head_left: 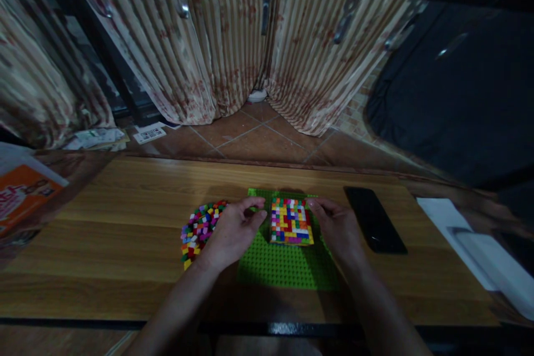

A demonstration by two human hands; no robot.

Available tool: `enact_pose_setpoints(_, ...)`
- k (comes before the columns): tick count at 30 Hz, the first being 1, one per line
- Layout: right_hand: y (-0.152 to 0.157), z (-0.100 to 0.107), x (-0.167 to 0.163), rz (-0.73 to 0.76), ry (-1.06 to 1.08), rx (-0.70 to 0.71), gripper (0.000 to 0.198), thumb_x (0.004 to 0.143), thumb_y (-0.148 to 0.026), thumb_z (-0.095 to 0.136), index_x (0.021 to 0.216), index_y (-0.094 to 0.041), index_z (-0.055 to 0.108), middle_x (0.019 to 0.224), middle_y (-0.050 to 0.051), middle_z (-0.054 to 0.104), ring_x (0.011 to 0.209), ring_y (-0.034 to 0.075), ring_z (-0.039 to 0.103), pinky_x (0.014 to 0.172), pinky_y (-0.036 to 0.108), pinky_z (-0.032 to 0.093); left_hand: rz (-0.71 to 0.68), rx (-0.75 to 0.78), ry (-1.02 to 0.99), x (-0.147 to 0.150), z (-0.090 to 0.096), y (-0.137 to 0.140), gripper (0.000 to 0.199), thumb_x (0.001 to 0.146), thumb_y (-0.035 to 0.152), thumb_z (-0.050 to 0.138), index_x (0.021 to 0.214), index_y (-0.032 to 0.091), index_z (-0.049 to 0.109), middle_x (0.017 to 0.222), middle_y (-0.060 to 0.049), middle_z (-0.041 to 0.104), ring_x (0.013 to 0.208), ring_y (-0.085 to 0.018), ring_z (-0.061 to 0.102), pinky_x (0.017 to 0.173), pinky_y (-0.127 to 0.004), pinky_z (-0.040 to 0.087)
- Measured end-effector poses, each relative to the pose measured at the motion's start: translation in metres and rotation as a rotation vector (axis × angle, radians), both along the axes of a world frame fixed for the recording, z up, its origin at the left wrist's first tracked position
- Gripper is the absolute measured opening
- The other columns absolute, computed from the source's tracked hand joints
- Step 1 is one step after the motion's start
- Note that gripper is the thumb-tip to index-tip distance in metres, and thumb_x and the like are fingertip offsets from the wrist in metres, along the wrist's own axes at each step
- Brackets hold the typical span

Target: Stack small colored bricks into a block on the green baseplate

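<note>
A square block built of many-coloured toy bricks point(291, 222) sits on a green studded baseplate point(283, 267). My left hand point(236, 228) hovers just left of the block, thumb and forefinger apart with nothing visible between them. At the block's far right corner, the fingertips of my right hand point(336, 222) are pinched together; whatever they hold is too small to make out. A heap of loose coloured bricks point(202, 225) lies left of the baseplate, partly covered by my left hand.
All of this rests on a wooden table point(125, 233). A black phone point(374, 219) lies right of the baseplate. White flat items point(496, 267) are at the far right, an orange and white package point(25, 192) at the far left. Striped curtains point(225, 39) hang beyond the table.
</note>
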State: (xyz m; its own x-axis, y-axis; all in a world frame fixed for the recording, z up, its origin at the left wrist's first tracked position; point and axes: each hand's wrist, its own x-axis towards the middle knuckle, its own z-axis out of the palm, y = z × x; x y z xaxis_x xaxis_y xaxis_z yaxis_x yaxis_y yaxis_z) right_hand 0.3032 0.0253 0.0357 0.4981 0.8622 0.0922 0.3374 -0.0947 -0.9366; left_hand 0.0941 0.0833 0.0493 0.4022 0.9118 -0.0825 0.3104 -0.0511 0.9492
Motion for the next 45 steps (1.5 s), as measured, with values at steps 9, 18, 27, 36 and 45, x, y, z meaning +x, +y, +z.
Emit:
enact_pose_setpoints(9,0.002,0.001,0.007,0.074,-0.068,-0.013,0.038,0.078,-0.054,0.064,0.084,-0.018,0.076,0.086,0.007,0.074,0.082,0.024,0.068,0.076,0.035,0.052,0.004,0.002,-0.004,0.002,0.001,-0.002,0.034,0.082,0.030,0.059,0.111,0.017,0.068,0.097,-0.005,0.073,0.073,-0.015,0.064,0.066,-0.028,0.049)
enact_pose_setpoints(18,0.005,0.003,0.010,0.130,-0.098,-0.011,0.034,0.080,-0.050,0.062,0.084,-0.019,0.076,0.085,0.006,0.075,0.079,0.022,0.068,0.072,0.033,0.052,-0.077,-0.064,-0.028,0.011,-0.001,-0.012,0.039,0.081,0.033,0.063,0.117,0.020,0.064,0.086,-0.002,0.074,0.069,-0.016,0.067,0.063,-0.028,0.052)
enact_pose_setpoints(27,0.005,0.004,0.012,0.184,-0.116,-0.037,0.036,0.082,-0.051,0.059,0.087,-0.019,0.075,0.088,0.005,0.074,0.082,0.022,0.067,0.075,0.033,0.051,-0.039,-0.095,-0.127,0.016,-0.004,-0.014,0.034,0.077,0.024,0.066,0.110,0.016,0.067,0.082,-0.003,0.074,0.073,-0.016,0.068,0.066,-0.028,0.054)
enact_pose_setpoints(36,0.003,-0.001,0.012,0.092,0.135,-0.061,0.053,0.074,-0.063,0.064,0.095,-0.016,0.075,0.092,0.009,0.075,0.084,0.023,0.067,0.076,0.035,0.053,-0.068,-0.067,-0.092,0.011,-0.006,-0.015,0.033,0.083,0.030,0.059,0.113,0.020,0.066,0.086,-0.003,0.074,0.071,-0.017,0.067,0.063,-0.028,0.053)
enact_pose_setpoints(45,0.005,-0.003,0.002,0.128,0.125,-0.083,0.053,0.074,-0.064,0.063,0.095,-0.017,0.076,0.089,0.008,0.075,0.085,0.024,0.068,0.077,0.035,0.053,0.039,-0.001,-0.031,-0.005,0.006,-0.007,0.033,0.081,0.030,0.060,0.110,0.015,0.068,0.081,-0.003,0.071,0.066,-0.014,0.061,0.060,-0.026,0.048)
